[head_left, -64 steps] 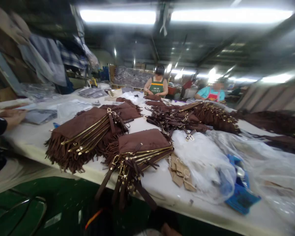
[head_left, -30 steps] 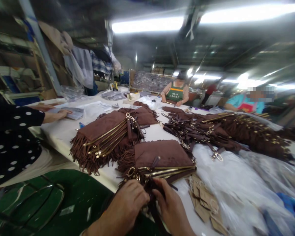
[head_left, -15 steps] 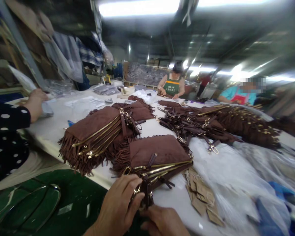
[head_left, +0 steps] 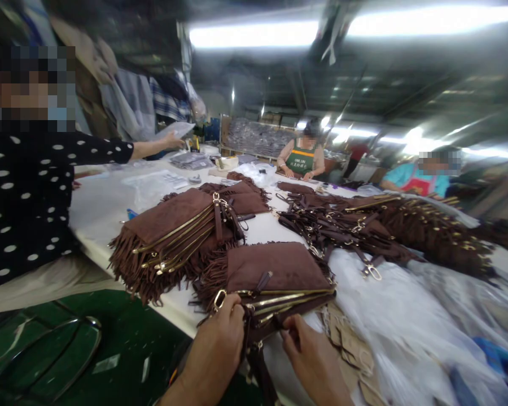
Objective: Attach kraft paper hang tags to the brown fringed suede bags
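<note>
A stack of brown fringed suede pouches (head_left: 275, 266) with gold zippers lies at the table's front edge. My left hand (head_left: 220, 344) is closed at the stack's near left corner, its fingers around a dark brown wrist strap (head_left: 260, 372) that hangs down between my hands. A gold clasp (head_left: 220, 300) stands up just beyond its fingertips. To the right, my right hand (head_left: 311, 355) pinches a dark zipper pull on the lowest pouch's near edge; its fingertips partly hide it. Another stack of fringed pouches (head_left: 169, 220) lies behind and to the left.
Many dark straps (head_left: 325, 223) with gold clips lie piled beyond, beside a fringed row (head_left: 432, 228). Brown paper tags (head_left: 351, 344) and clear plastic bags (head_left: 389, 316) lie at right. A co-worker in polka dots (head_left: 29, 197) reaches over the table from the left; two others work farther back.
My right hand has moved up and right to the pouch's zipper edge. My left hand has shifted slightly at the corner. The co-worker at left has stretched an arm forward with a plastic bag.
</note>
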Tool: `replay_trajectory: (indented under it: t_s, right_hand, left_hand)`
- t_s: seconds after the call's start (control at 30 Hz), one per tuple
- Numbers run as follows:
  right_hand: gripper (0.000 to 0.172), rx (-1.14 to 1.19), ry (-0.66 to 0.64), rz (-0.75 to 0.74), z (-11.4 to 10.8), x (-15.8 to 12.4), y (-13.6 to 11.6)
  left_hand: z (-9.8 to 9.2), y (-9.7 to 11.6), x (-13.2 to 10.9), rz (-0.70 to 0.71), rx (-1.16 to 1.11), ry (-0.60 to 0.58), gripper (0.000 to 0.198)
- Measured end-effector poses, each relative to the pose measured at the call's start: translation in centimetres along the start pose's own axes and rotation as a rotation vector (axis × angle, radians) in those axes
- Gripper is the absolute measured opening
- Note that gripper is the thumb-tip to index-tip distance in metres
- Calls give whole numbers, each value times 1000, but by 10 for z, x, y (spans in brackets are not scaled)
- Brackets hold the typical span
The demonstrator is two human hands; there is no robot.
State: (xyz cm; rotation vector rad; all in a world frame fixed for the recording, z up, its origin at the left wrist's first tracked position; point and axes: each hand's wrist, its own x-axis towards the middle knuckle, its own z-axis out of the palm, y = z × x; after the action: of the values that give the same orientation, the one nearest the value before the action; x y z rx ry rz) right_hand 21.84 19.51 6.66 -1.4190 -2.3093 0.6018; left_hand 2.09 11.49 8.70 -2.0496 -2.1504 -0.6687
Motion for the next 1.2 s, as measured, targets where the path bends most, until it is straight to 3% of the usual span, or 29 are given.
replay_trajectory:
  t_s: [0.07, 0.13, 0.27, 0.4, 0.5, 0.57, 0.6, 0.67, 0.73, 0.87, 0.97, 1.03, 1.13, 1.2]
  right_hand:
    - [10, 106, -95, 73, -13, 3, -7]
    - [14, 269, -179, 120, -19, 3, -9]
    - [21, 505, -213, 179, -1, -8, 2]
    - [33, 464, -182, 94, 12, -21, 9]
    - [31, 271, -46, -56, -9, -12, -4]
    - [22, 126, 105, -235, -26, 4, -17]
    - [26, 29, 141, -333, -31, 15, -23]
    - [45, -164, 128, -523, -34, 35, -32]
    - [50, -299, 78, -654, -28, 51, -33]
    - [21, -393, 108, -763, -24, 64, -30]
    - [7, -481, 96, -755, -44, 58, -38]
    - [13, -485, 110, -690, -63, 49, -46]
    - [22, -348, 277, -580, -78, 27, -49]
    - [25, -259, 383, -524, -69, 11, -41]
  left_hand:
    - [-10, -6, 1, 32, 40, -60, 35]
    - [-15, -12, -1, 114, 17, -36, 37]
    - [-6, -25, -17, 323, -101, 124, 32]
    - [-3, -45, -32, 396, -361, 43, 24]
    - [-12, -56, -30, 209, -552, 35, 19]
    - [-15, -57, -23, 39, -560, 104, 17]
    - [-13, -56, -19, -13, -528, 124, 17]
    - [-6, -51, -10, -42, -416, 103, 20]
    - [5, -46, -5, -51, -306, 64, 30]
    - [17, -46, 1, -69, -175, 55, 36]
    - [4, -44, 10, -7, -62, 53, 29]
    - [-17, -38, 20, 86, 20, 96, 25]
    - [-51, -25, 30, 218, 57, 244, 24]
    - [-61, -20, 27, 282, 29, 306, 23]
